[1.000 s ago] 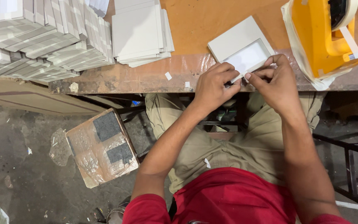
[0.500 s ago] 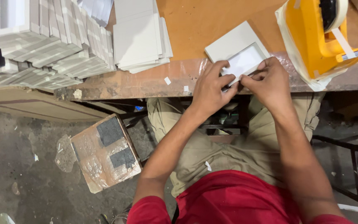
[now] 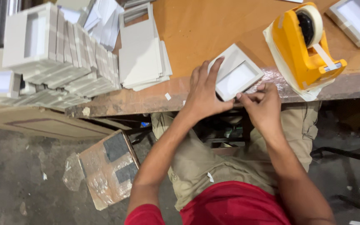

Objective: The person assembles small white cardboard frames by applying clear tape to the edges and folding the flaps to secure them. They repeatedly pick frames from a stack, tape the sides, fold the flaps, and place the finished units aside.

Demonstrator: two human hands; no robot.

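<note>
With the shallow grey card tray [image 3: 237, 76] lying at the workbench [image 3: 196, 29] edge, the left hand [image 3: 205, 91] presses flat on its near-left rim, fingers spread, while the right hand [image 3: 263, 104] pinches at its near corner, seemingly smoothing tape there, so firm, even pressure seems needed next.

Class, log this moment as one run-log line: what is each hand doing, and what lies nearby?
left hand: flat on tray | right hand: pinching tray's near edge | nearby: tape dispenser, card stack, table
</note>
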